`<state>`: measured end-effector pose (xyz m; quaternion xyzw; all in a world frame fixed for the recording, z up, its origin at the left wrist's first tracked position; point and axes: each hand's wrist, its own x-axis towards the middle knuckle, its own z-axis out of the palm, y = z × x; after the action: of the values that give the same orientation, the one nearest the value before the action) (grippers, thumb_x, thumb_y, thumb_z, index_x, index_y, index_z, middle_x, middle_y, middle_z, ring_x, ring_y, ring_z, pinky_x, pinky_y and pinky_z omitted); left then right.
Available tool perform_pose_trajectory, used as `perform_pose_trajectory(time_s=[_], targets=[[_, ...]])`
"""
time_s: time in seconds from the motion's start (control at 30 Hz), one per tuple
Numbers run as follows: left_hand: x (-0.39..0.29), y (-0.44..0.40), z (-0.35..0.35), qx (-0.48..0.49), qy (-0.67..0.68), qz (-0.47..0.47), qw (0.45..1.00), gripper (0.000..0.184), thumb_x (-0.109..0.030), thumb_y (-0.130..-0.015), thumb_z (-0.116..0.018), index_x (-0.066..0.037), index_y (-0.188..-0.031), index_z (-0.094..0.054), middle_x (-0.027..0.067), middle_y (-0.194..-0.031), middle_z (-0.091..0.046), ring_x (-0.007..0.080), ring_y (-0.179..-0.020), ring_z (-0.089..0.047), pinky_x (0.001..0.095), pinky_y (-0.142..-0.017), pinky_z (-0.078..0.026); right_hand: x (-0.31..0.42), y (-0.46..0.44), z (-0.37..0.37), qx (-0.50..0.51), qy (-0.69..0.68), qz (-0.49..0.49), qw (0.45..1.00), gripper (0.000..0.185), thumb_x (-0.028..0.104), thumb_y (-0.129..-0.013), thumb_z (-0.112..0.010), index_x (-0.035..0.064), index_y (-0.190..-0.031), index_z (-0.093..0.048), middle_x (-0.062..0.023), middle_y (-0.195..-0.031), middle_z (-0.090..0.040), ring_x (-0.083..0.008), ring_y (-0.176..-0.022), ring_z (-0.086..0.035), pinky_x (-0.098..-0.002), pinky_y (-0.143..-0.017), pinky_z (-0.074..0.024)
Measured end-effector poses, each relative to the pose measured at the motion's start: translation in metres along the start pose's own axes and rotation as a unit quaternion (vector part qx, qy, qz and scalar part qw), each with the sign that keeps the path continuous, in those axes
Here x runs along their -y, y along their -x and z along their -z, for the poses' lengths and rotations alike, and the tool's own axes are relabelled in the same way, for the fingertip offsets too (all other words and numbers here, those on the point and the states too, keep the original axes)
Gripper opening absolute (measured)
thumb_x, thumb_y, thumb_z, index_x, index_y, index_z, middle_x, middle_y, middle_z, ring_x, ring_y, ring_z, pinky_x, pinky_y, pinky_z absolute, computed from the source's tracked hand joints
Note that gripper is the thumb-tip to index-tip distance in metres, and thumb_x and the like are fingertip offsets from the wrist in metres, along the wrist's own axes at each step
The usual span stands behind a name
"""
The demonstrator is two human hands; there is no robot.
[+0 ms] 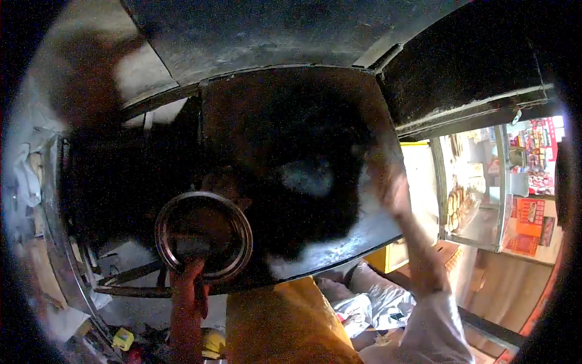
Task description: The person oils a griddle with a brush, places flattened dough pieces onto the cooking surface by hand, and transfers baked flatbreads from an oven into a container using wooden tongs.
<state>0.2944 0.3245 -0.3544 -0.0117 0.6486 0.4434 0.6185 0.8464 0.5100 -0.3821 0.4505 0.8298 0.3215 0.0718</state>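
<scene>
My left hand (193, 271) grips the near rim of a round metal dish (160, 233), which has a shiny, ridged edge and a dark inside. The dish is over the left part of a large blackened flat surface (357, 239). Further right, my right hand (395, 193) is near that surface's right edge, with the arm stretched out. Motion smears its fingers, so I cannot make out whether it holds anything. Pale, blue-grey patches show on the surface near its front edge and in its middle. Deep shadow hides much of the area around the dish.
At right stands a glass display case (476, 200) with round bread-like pieces, beyond it shelves of colourful packets (536, 151). Pale sacks (379, 291) lie below the surface's front edge. A yellow container (124, 338) sits low at left. Dark panels (273, 36) rise behind.
</scene>
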Motion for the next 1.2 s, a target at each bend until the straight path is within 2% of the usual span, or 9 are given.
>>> perform_pose_trajectory(time_s=[0.07, 0.3, 0.4, 0.47, 0.57, 0.73, 0.9, 1.03, 1.2], targets=[[0.000, -0.001, -0.003, 0.021, 0.020, -0.037, 0.999, 0.052, -0.008, -0.083, -0.077, -0.015, -0.130, -0.057, 0.0079, -0.107, -0.068, 0.0269, -0.098, -0.068, 0.0433, -0.074, -0.061, 0.066, 0.029, 0.077, 0.100, -0.578, -0.210, 0.783, 0.031, 0.029, -0.097, -0.056, 0.0068, -0.115, -0.068, -0.0118, -0.105, -0.071, -0.0275, -0.092, -0.067, -0.0395, -0.079, -0.0565], [-0.017, 0.018, -0.020, 0.085, 0.027, 0.021, 0.996, 0.046, -0.012, -0.085, -0.075, -0.015, -0.127, -0.058, 0.0042, -0.103, -0.068, 0.0203, -0.068, -0.068, 0.0352, -0.047, -0.054, 0.088, 0.015, 0.070, 0.088, -0.717, -0.303, 0.622, 0.008, 0.012, -0.088, -0.070, 0.0050, -0.090, -0.068, -0.0160, -0.084, -0.066, -0.0322, -0.076, -0.065, -0.0443, -0.064, -0.0530], [-0.022, 0.027, -0.041, -0.015, -0.010, 0.007, 1.000, 0.036, -0.014, -0.086, -0.073, -0.015, -0.120, -0.061, 0.0015, -0.094, -0.067, 0.0164, -0.053, -0.061, 0.0309, -0.036, -0.042, 0.041, -0.079, 0.007, -0.125, -0.409, -0.242, 0.871, 0.010, 0.012, -0.090, -0.065, 0.0044, -0.092, -0.070, -0.0193, -0.086, -0.067, -0.0328, -0.075, -0.065, -0.0447, -0.066, -0.0544], [-0.004, 0.006, -0.016, 0.016, -0.053, 0.007, 0.998, 0.034, -0.014, -0.086, -0.074, -0.014, -0.117, -0.062, 0.0011, -0.092, -0.067, 0.0155, -0.057, -0.061, 0.0307, -0.039, -0.043, 0.078, -0.098, 0.042, 0.150, -0.503, -0.222, 0.822, 0.015, 0.013, -0.091, -0.065, 0.0040, -0.102, -0.070, -0.0191, -0.092, -0.069, -0.0351, -0.081, -0.067, -0.0445, -0.070, -0.0560], [-0.008, 0.016, -0.021, 0.032, -0.036, 0.005, 0.999, 0.039, -0.016, -0.084, -0.076, -0.014, -0.120, -0.062, 0.0009, -0.096, -0.066, 0.0155, -0.065, -0.062, 0.0315, -0.043, -0.046, 0.180, -0.098, 0.108, 0.036, -0.530, -0.054, 0.845, 0.024, 0.013, -0.087, -0.072, 0.0090, -0.111, -0.070, -0.0161, -0.099, -0.070, -0.0356, -0.089, -0.067, -0.0453, -0.075, -0.0570], [-0.017, 0.026, -0.030, -0.045, -0.049, -0.037, 0.997, 0.043, -0.021, -0.081, -0.079, -0.013, -0.120, -0.062, 0.0012, -0.094, -0.066, 0.0155, -0.067, -0.062, 0.0311, -0.046, -0.047, 0.087, -0.059, 0.094, 0.184, -0.570, -0.264, 0.756, 0.025, -0.003, -0.081, -0.066, 0.0082, -0.103, -0.071, -0.0124, -0.088, -0.070, -0.0214, -0.071, -0.064, -0.0325, -0.063, -0.0543], [-0.016, 0.017, -0.019, 0.033, -0.069, -0.031, 0.997, 0.046, -0.020, -0.081, -0.078, -0.010, -0.122, -0.060, 0.0025, -0.091, -0.065, 0.0129, -0.058, -0.059, 0.0285, -0.042, -0.046, 0.052, 0.051, 0.051, -0.068, -0.735, -0.391, 0.550, 0.018, 0.014, -0.099, -0.062, 0.0101, -0.112, -0.072, -0.0047, -0.099, -0.071, -0.0155, -0.085, -0.066, -0.0330, -0.071, -0.0555], [-0.026, 0.023, -0.036, 0.071, -0.047, -0.032, 0.996, 0.043, -0.016, -0.083, -0.075, -0.009, -0.122, -0.059, 0.0032, -0.089, -0.065, 0.0118, -0.054, -0.057, 0.0269, -0.040, -0.045, 0.166, 0.065, 0.157, 0.106, -0.530, -0.098, 0.836, 0.018, 0.022, -0.085, -0.076, 0.0094, -0.089, -0.063, -0.0134, -0.087, -0.061, -0.0340, -0.078, -0.058, -0.0433, -0.068, -0.0491], [-0.043, 0.038, -0.042, 0.097, -0.072, -0.002, 0.993, 0.039, -0.015, -0.085, -0.074, -0.007, -0.120, -0.059, 0.0038, -0.090, -0.066, 0.0108, -0.056, -0.058, 0.0275, -0.039, -0.045, 0.135, 0.024, 0.108, 0.042, -0.579, -0.259, 0.772, 0.024, 0.028, -0.094, -0.064, 0.0045, -0.089, -0.065, -0.0117, -0.082, -0.063, -0.0233, -0.076, -0.062, -0.0356, -0.063, -0.0509]])
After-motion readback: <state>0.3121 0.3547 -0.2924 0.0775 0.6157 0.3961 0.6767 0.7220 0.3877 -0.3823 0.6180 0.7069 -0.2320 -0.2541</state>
